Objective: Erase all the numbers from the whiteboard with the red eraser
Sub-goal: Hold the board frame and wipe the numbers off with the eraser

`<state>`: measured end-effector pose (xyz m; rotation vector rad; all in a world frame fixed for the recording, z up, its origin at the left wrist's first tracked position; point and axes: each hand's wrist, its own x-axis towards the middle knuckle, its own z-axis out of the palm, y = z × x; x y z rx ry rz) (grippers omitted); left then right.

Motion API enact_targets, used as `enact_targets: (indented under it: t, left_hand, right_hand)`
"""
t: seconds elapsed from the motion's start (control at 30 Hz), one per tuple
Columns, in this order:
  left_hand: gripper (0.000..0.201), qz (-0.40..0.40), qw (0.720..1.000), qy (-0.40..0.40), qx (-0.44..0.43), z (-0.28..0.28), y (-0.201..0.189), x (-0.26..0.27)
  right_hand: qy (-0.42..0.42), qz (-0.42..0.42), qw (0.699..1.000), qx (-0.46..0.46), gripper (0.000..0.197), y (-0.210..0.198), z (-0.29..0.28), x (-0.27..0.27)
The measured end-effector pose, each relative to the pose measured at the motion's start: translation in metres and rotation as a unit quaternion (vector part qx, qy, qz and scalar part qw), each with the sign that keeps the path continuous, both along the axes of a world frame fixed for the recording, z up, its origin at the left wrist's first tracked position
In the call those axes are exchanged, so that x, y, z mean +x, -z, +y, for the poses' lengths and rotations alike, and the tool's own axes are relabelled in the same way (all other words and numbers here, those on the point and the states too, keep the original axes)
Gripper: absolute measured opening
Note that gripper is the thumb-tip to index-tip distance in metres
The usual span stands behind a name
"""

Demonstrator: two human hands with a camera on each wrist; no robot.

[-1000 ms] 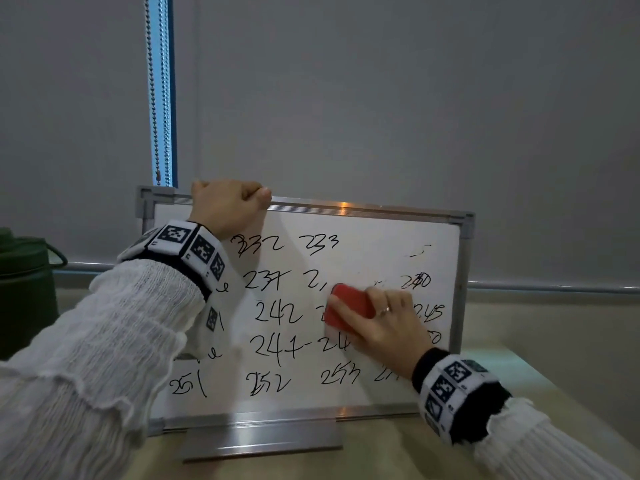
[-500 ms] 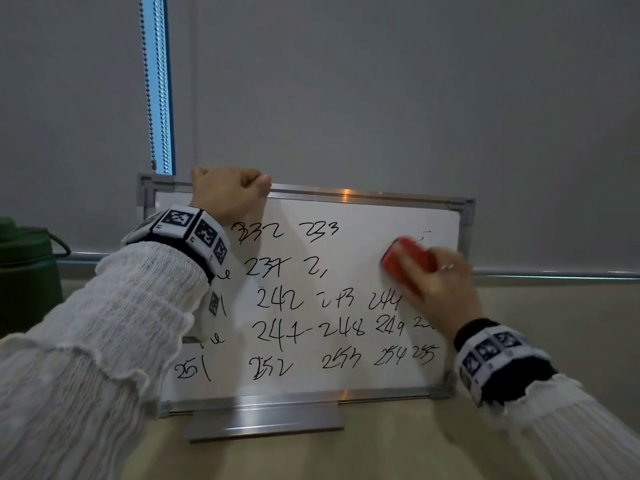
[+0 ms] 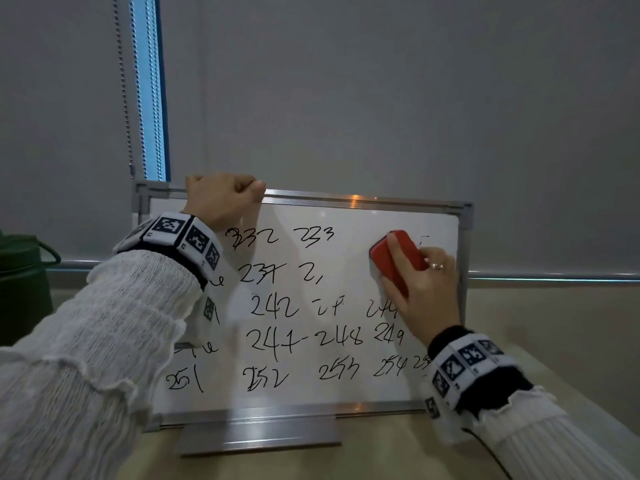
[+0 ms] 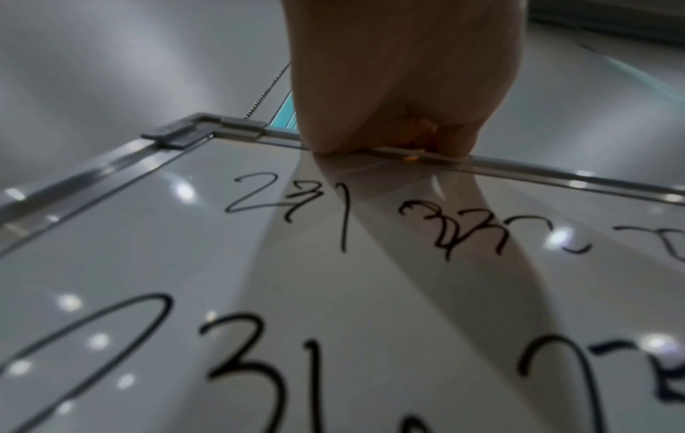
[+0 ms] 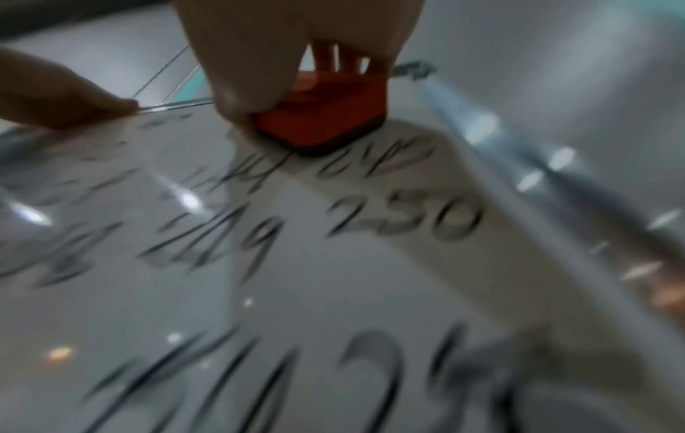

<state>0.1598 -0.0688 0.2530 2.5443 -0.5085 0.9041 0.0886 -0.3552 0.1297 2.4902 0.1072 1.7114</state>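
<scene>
A metal-framed whiteboard stands upright on a tan table, with several black handwritten numbers in rows. My left hand grips its top edge near the left corner; the left wrist view shows that hand on the frame. My right hand holds the red eraser flat against the upper right part of the board. In the blurred right wrist view the eraser sits just above the number 250. The upper right area around the eraser is mostly wiped.
A dark green container stands at the far left on the table. Grey roller blinds with a bead chain hang behind the board. The metal foot of the board rests on the table in front.
My right hand swept the eraser from the board's middle up to the upper right, wiping the marks there. The left hand kept its hold on the top edge.
</scene>
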Motion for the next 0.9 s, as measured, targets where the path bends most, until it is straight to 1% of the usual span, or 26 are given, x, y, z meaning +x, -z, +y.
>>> enact_targets:
  t: [0.03,0.07,0.1,0.13,0.17,0.2,0.23,0.27,0.33,0.37,0.4,0.43,0.47,0.53,0.6,0.63,0.7,0.77,0.8,0.83,0.87,0.9]
  left_hand:
    - [0.039,-0.002,1.0,0.0,-0.002,0.0,0.0,0.0]
    - [0.039,-0.004,1.0,0.001,-0.006,0.0,0.0,0.001]
    - [0.039,-0.005,1.0,0.003,-0.009,0.0,0.0,0.001]
    - [0.039,-0.008,1.0,0.005,-0.01,0.0,0.0,0.002]
    - [0.039,-0.012,1.0,0.007,-0.01,0.0,0.0,0.002]
    - [0.039,-0.017,1.0,0.008,-0.01,-0.001,0.001,0.001]
    - [0.039,-0.019,1.0,0.008,-0.009,-0.002,0.001,0.001]
    - [0.038,-0.02,1.0,0.007,-0.007,-0.002,0.0,0.001]
    - [0.037,-0.019,1.0,0.006,-0.006,-0.002,0.0,-0.001]
    - [0.037,-0.02,1.0,0.006,-0.005,-0.002,0.001,-0.002]
    - [0.038,-0.021,1.0,0.006,-0.004,-0.002,0.001,-0.002]
    - [0.038,-0.023,1.0,0.005,-0.003,-0.002,0.001,-0.002]
    - [0.038,-0.023,1.0,0.003,-0.002,-0.002,0.001,-0.002]
    - [0.038,-0.018,1.0,-0.001,0.002,-0.002,0.001,-0.002]
    - [0.038,-0.017,1.0,0.0,0.004,-0.002,0.001,-0.002]
    - [0.038,-0.017,1.0,0.001,0.003,-0.003,0.002,-0.002]
    - [0.039,-0.017,1.0,0.0,0.002,-0.002,0.002,-0.002]
    - [0.039,-0.018,1.0,0.0,-0.001,-0.001,0.002,-0.003]
    - [0.039,-0.021,1.0,0.002,-0.004,-0.001,0.002,-0.004]
    - [0.038,-0.025,1.0,0.004,-0.007,-0.001,0.002,-0.005]
    - [0.038,-0.027,1.0,0.004,-0.008,-0.001,0.002,-0.005]
    - [0.037,-0.027,1.0,0.003,-0.009,-0.002,0.002,-0.006]
  right_hand:
    - [-0.014,-0.002,1.0,-0.002,0.059,0.012,0.003,-0.002]
    - [-0.036,-0.004,0.998,-0.042,0.059,0.026,0.005,-0.004]
    - [-0.061,0.008,0.992,-0.106,0.058,0.037,0.003,-0.007]
    - [-0.078,0.023,0.982,-0.17,0.055,0.04,-0.002,-0.008]
    - [-0.084,0.035,0.973,-0.211,0.052,0.035,-0.01,-0.007]
    - [-0.088,0.038,0.973,-0.212,0.049,0.025,-0.019,-0.006]
    - [-0.088,0.034,0.98,-0.173,0.048,0.011,-0.027,-0.004]
    - [-0.072,0.022,0.991,-0.11,0.048,-0.006,-0.034,-0.002]
    - [-0.011,0.015,1.0,0.015,0.057,-0.028,-0.044,-0.001]
    - [0.004,0.016,0.998,0.057,0.061,-0.028,-0.045,0.0]
    - [0.002,0.017,0.997,0.075,0.064,-0.02,-0.044,-0.001]
    - [-0.011,0.029,0.997,0.073,0.065,-0.008,-0.038,-0.004]
    - [-0.028,0.044,0.997,0.048,0.065,0.008,-0.033,-0.008]
    - [-0.058,0.088,0.994,-0.029,0.064,0.033,-0.028,-0.021]
    - [-0.062,0.101,0.99,-0.07,0.06,0.029,-0.033,-0.028]
    - [-0.059,0.096,0.992,-0.05,0.061,0.018,-0.036,-0.028]
    - [-0.031,0.062,0.995,0.07,0.067,-0.009,-0.036,-0.023]
    - [-0.003,0.055,0.979,0.198,0.073,-0.02,-0.037,-0.015]
    - [-0.005,0.054,0.974,0.22,0.074,-0.017,-0.034,-0.015]
    - [-0.017,0.047,0.98,0.194,0.074,-0.009,-0.029,-0.018]
    - [-0.034,0.039,0.99,0.13,0.071,0.005,-0.025,-0.021]
    - [-0.052,0.041,0.997,0.046,0.066,0.021,-0.022,-0.025]
